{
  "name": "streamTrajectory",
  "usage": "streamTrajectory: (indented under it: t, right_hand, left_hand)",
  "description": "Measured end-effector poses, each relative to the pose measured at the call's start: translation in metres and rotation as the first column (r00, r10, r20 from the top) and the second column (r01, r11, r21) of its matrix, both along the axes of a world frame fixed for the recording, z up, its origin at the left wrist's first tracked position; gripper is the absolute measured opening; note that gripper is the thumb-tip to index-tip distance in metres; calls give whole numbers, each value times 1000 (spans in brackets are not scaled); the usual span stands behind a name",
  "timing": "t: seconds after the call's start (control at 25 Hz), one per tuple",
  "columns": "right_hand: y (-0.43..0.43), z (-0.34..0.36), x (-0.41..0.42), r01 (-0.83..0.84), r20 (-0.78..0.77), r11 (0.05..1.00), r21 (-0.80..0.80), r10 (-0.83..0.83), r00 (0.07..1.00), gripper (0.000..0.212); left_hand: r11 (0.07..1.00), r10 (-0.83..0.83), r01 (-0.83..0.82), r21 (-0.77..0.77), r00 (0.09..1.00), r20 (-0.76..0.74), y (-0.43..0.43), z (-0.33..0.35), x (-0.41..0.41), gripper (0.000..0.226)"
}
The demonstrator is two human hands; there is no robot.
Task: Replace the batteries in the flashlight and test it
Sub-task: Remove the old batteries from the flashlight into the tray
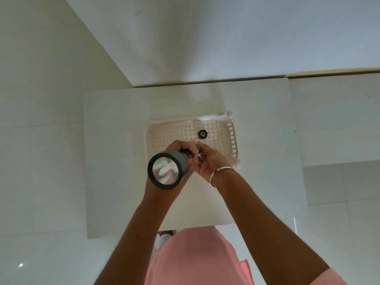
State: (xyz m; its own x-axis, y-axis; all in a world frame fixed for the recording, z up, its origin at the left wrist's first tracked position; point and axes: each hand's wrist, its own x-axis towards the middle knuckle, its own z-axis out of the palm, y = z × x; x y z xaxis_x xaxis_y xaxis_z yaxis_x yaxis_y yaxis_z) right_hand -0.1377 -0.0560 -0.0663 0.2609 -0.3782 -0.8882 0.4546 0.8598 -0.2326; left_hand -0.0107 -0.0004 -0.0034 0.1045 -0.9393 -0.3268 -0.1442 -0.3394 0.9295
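Left of basket (pixel 233 138): wide surface (pixel 113 161).
Basket: black cap (pixel 202 134).
Fingers: your left hand (pixel 178 146) grips flashlight (pixel 170 166); right hand (pixel 211 159) pinches its tail.

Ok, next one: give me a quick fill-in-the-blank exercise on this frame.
1. The grey flashlight points its round lens toward the ____.
2. The small black round cap lies in the white perforated plastic ____.
3. The silver bangle sits on the person's ____ wrist.
Missing words: camera; basket; right.
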Motion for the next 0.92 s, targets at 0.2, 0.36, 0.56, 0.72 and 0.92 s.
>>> streamTrajectory:
  t: [0.2,0.36,0.56,0.72,0.92]
  right_hand:
    - [9,-4,4,-66,-34,998,-1,66,997,17]
    - [9,-8,4,-20,-17,999,-29,19,1000,14]
    - [10,-8,8,-23,11,998,-67,23,1000,15]
    - [10,-9,8,-4,33,996,-86,7,999,20]
    - [15,-10,4,-6,50,997,-83,10,999,14]
  left_hand:
    - [987,149,-152,47,986,78,1,4,-4,23]
    - [990,140,-142,16,986,91,-5,8,-7,28]
    - [979,203,-205,3,974,97,-4,15,-11,23]
    - [957,275,-284,62,953,123,-4,8,-8,26]
    - [916,399,-399,42,917,4,-4,-3,5,20]
